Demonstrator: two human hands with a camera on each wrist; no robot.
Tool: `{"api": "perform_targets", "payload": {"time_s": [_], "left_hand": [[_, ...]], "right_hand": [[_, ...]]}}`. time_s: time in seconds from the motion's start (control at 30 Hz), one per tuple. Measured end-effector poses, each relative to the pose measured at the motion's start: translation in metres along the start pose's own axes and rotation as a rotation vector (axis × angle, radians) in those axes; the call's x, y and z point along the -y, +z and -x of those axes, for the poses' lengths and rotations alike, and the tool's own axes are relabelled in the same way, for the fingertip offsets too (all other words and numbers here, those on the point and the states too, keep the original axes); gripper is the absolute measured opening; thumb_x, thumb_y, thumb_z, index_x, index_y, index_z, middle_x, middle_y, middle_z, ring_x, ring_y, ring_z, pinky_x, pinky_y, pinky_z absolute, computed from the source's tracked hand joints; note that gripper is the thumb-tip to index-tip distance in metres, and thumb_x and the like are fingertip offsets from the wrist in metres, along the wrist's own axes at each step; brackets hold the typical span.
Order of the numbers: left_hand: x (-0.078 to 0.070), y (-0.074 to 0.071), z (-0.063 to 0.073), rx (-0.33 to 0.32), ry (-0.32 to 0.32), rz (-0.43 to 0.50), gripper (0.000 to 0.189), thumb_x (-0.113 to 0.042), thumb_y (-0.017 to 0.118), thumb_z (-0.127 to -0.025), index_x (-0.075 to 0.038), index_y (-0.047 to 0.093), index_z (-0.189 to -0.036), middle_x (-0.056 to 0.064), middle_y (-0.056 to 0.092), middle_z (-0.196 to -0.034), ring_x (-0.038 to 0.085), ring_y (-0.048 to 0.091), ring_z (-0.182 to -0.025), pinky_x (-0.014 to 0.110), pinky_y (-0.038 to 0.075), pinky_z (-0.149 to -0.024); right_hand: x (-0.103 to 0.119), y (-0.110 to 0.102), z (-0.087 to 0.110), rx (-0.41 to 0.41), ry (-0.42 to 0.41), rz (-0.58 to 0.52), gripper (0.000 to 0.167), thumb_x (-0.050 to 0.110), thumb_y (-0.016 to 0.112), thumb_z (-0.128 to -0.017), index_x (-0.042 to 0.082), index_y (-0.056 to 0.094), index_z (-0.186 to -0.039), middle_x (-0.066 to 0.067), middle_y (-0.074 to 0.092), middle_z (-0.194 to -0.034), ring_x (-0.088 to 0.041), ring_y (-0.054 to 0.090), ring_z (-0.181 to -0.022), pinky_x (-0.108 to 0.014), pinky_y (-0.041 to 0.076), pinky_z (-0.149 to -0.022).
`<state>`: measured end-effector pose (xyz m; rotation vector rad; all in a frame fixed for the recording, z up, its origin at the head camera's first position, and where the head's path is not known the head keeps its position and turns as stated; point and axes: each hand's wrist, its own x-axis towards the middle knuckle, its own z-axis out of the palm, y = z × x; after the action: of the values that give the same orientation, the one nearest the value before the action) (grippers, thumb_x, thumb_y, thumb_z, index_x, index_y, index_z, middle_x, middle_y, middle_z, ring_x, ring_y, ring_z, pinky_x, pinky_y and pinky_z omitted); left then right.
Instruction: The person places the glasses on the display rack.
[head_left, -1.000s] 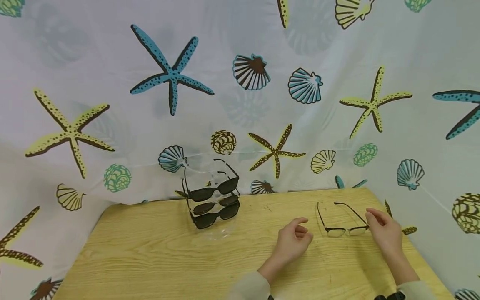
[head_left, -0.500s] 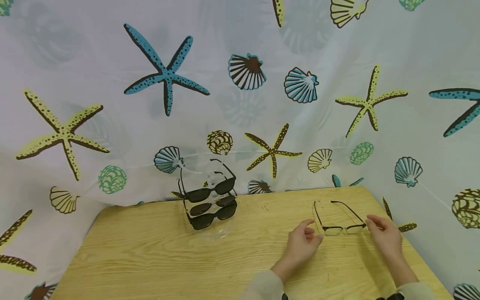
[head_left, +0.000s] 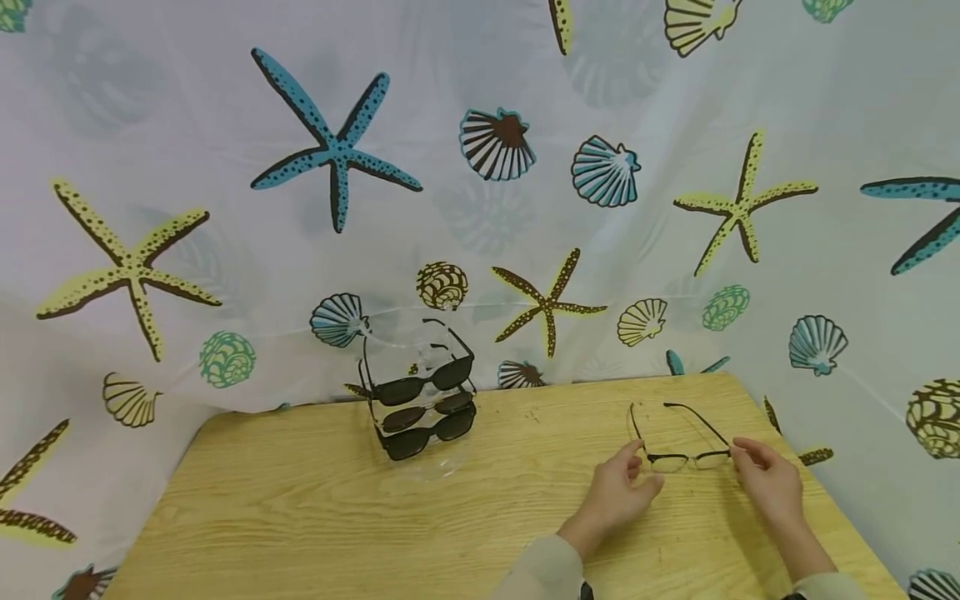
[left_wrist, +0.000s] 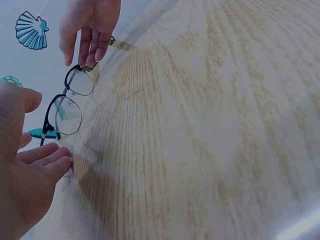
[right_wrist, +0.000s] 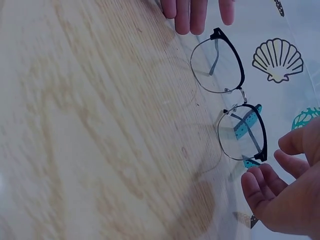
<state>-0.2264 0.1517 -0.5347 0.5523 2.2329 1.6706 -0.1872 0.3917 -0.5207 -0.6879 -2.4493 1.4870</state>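
Note:
A pair of eyeglasses [head_left: 688, 459] with black browline tops and thin wire lower rims rests on the wooden table, temples unfolded toward the back. My left hand [head_left: 617, 493] is at their left hinge, thumb and fingers parted. At the right hinge is my right hand [head_left: 769, 483], fingertips right by the frame corner. In the right wrist view, a gap shows between the thumb and fingers of the right hand [right_wrist: 295, 200]. The left wrist view has the left hand [left_wrist: 30, 185] with its fingertips just below the near corner of the eyeglasses [left_wrist: 68, 115].
Several pairs of dark sunglasses [head_left: 423, 385] sit stacked on a clear stand [head_left: 442, 467] at the back left of the table [head_left: 300, 517]. A white cloth [head_left: 480, 67] printed with starfish and shells hangs behind and along the sides.
My left hand has moved right and slightly down to the left side of the eyeglasses. My right hand has shifted slightly downward, staying at the right hinge. The sunglasses stay put.

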Motion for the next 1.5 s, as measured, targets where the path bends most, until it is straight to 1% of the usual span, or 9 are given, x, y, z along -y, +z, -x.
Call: {"api": "perform_targets", "payload": {"time_s": [0.33,0.5,0.6,0.67,0.83,0.93,1.13,1.3,1.5], "left_hand": [[-0.005,0.001,-0.002,0.036,-0.012,-0.019,0.065,-0.030,0.068,-0.102,-0.011,0.046,-0.160,0.016,0.061,-0.149,0.033,0.062,-0.136,0.041,0.056,-0.108],[-0.008,-0.001,-0.001,0.033,-0.022,-0.038,0.063,-0.028,0.068,-0.102,-0.009,0.048,-0.158,0.014,0.062,-0.146,0.031,0.063,-0.135,0.041,0.056,-0.107],[-0.008,-0.001,0.000,0.007,-0.005,-0.039,0.057,-0.025,0.066,-0.102,-0.006,0.052,-0.155,0.012,0.065,-0.140,0.028,0.066,-0.129,0.037,0.058,-0.103],[-0.006,-0.001,0.000,-0.029,0.004,-0.023,0.051,-0.024,0.065,-0.103,-0.005,0.057,-0.150,0.009,0.068,-0.131,0.022,0.069,-0.120,0.034,0.059,-0.097],[0.000,-0.001,-0.002,-0.139,0.020,0.012,0.037,-0.022,0.065,-0.105,-0.005,0.068,-0.137,0.001,0.071,-0.104,0.009,0.070,-0.091,0.025,0.058,-0.075],[0.002,-0.002,-0.003,-0.177,0.045,0.000,0.033,-0.019,0.065,-0.104,-0.003,0.070,-0.133,0.001,0.073,-0.095,0.007,0.070,-0.081,0.024,0.056,-0.067],[0.001,-0.004,-0.003,-0.201,0.041,0.010,0.030,-0.015,0.067,-0.103,-0.003,0.073,-0.130,0.001,0.075,-0.092,0.003,0.067,-0.074,0.022,0.054,-0.064],[0.000,-0.006,-0.003,-0.229,0.039,0.039,0.025,-0.010,0.068,-0.102,-0.001,0.077,-0.123,0.002,0.077,-0.092,0.000,0.063,-0.070,0.019,0.051,-0.060],[0.002,-0.012,-0.004,-0.248,0.021,0.079,0.019,-0.008,0.069,-0.102,-0.003,0.080,-0.116,0.001,0.078,-0.092,0.000,0.063,-0.073,0.019,0.053,-0.062]], "right_hand": [[-0.004,0.002,-0.002,0.034,-0.005,-0.057,0.052,0.031,0.056,-0.110,-0.005,0.056,-0.148,-0.012,0.077,-0.118,0.008,0.066,-0.082,-0.019,0.061,-0.077],[-0.003,0.005,-0.002,0.047,-0.001,-0.059,0.051,0.030,0.056,-0.110,-0.006,0.056,-0.147,-0.017,0.076,-0.122,0.009,0.067,-0.081,-0.019,0.061,-0.079],[-0.001,0.006,-0.001,0.060,0.002,-0.065,0.051,0.028,0.055,-0.111,-0.008,0.055,-0.147,-0.020,0.075,-0.124,0.009,0.068,-0.081,-0.019,0.061,-0.080],[0.001,0.006,-0.001,0.063,0.008,-0.077,0.052,0.028,0.056,-0.110,-0.010,0.055,-0.146,-0.019,0.076,-0.120,0.008,0.069,-0.081,-0.019,0.062,-0.079],[0.003,0.007,0.000,0.076,0.018,-0.117,0.053,0.027,0.060,-0.109,-0.012,0.055,-0.145,0.000,0.078,-0.102,0.005,0.070,-0.080,-0.020,0.062,-0.078],[0.002,0.008,-0.001,0.083,0.014,-0.131,0.054,0.027,0.061,-0.109,-0.013,0.055,-0.145,0.003,0.078,-0.100,0.004,0.071,-0.080,-0.020,0.062,-0.078],[0.001,0.009,-0.003,0.113,0.019,-0.129,0.053,0.027,0.060,-0.109,-0.012,0.054,-0.146,-0.002,0.079,-0.108,0.003,0.071,-0.082,-0.021,0.062,-0.079],[0.003,0.011,-0.004,0.115,0.033,-0.153,0.050,0.022,0.060,-0.109,-0.012,0.055,-0.145,0.002,0.078,-0.107,0.004,0.071,-0.082,-0.022,0.063,-0.079],[0.007,0.016,-0.001,0.094,0.027,-0.171,0.048,0.021,0.063,-0.107,-0.010,0.059,-0.143,0.009,0.076,-0.105,0.004,0.072,-0.086,-0.021,0.062,-0.081]]}}
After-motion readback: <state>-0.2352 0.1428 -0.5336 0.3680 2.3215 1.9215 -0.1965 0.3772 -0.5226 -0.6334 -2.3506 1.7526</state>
